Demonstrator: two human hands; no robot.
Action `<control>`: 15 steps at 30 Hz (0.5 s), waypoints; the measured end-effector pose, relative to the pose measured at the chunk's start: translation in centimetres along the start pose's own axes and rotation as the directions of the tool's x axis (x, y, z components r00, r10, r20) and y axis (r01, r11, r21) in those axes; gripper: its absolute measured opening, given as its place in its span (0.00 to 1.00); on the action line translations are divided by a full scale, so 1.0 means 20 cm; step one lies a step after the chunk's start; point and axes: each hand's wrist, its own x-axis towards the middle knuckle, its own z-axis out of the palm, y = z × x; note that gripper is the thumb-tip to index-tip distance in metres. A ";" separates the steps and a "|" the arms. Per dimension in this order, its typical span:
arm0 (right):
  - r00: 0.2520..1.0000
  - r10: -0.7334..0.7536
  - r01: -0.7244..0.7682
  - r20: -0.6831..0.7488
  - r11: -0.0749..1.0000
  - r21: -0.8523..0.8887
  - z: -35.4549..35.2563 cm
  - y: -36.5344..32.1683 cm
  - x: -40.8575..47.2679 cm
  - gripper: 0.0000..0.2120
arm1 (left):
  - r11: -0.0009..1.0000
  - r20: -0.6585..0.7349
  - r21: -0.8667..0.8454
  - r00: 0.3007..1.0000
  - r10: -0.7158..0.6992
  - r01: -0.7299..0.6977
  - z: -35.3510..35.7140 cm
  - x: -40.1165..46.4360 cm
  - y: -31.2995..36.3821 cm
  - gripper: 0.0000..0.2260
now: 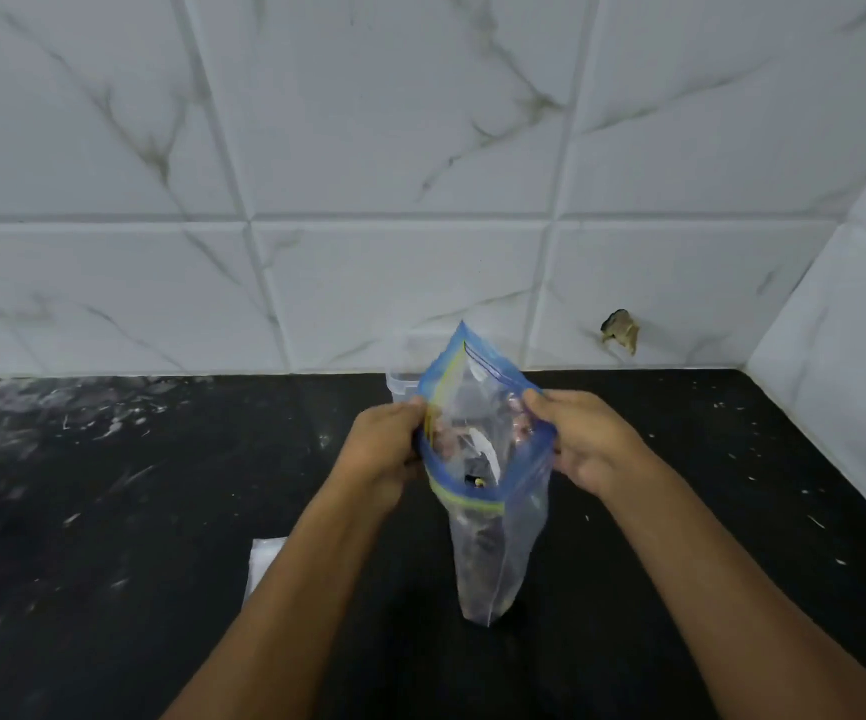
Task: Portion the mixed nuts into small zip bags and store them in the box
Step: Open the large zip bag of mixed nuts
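Note:
A clear zip bag with a blue and yellow seal strip stands upright on the black counter, its mouth pulled wide. Dark nuts show dimly through its lower part. My left hand pinches the left side of the bag's mouth. My right hand pinches the right side. Behind the bag, a clear plastic box stands against the wall, mostly hidden by the bag. A flat stack of small clear bags lies on the counter left of my left forearm, partly covered by it.
The black counter is speckled white and has pale smears at the far left. A marble-look tiled wall runs along the back and meets a side wall at the right corner. A chipped hole marks the back tile.

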 end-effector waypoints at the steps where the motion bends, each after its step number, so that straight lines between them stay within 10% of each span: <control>1: 0.990 0.142 -0.142 0.014 0.971 0.193 -0.04 0.01 0.02 0.11 | 0.975 0.000 -0.186 0.992 -0.126 0.124 -0.04 0.02 -0.01 0.15; 5: 0.906 0.422 -0.385 0.034 0.787 0.482 -0.14 0.10 0.06 0.12 | 0.743 0.053 -0.592 0.935 -0.351 0.312 -0.15 0.08 -0.06 0.10; 10: 0.921 0.378 -0.378 0.098 0.803 0.461 -0.10 0.17 0.02 0.12 | 0.765 0.248 -0.507 0.917 -0.313 0.398 -0.08 -0.06 -0.05 0.06; 15: 0.974 0.177 -0.149 -0.142 0.970 0.191 -0.08 0.20 0.01 0.12 | 0.854 0.107 -0.342 0.920 -0.378 0.391 -0.15 0.08 -0.14 0.08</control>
